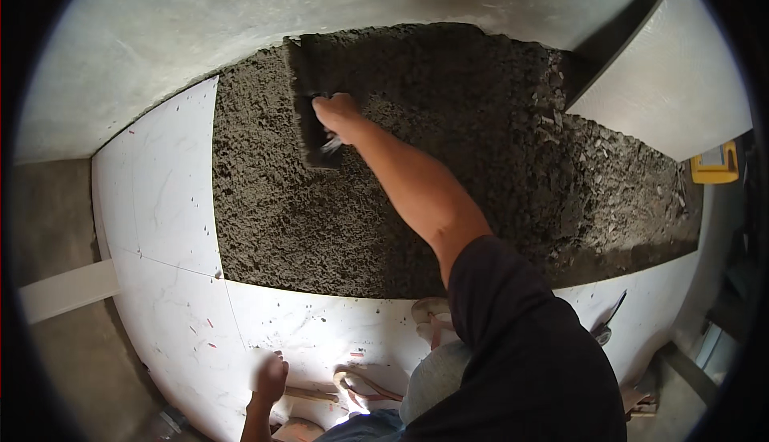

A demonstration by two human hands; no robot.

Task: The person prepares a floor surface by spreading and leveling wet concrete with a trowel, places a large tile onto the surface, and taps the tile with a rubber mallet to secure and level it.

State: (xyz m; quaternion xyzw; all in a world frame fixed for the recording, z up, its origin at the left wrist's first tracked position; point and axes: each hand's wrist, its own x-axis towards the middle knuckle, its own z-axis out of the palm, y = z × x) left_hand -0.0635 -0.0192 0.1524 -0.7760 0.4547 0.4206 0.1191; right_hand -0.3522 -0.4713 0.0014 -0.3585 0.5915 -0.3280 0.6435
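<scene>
My right arm reaches out over a bed of dark, damp mortar (272,217). My right hand (340,115) is closed round the handle of a flat, dark rectangular trowel (319,157), which lies on the mortar's surface toward the left. Behind the trowel, the mortar (432,61) near the wall looks darker and smoother. My left hand (271,376) hangs low over the white tiles, its fingers curled in, with nothing visible in it. Close beside it is a wooden-handled tool (312,394), partly hidden at the lower edge.
White marbled tiles (172,177) border the mortar on the left and front. A large slab (673,73) leans at the right, by a yellow tool (714,163). Rubble (553,109) lies along the mortar's right side. My sandalled feet (436,314) stand on the tiles. A dark-handled tool (605,331) lies right.
</scene>
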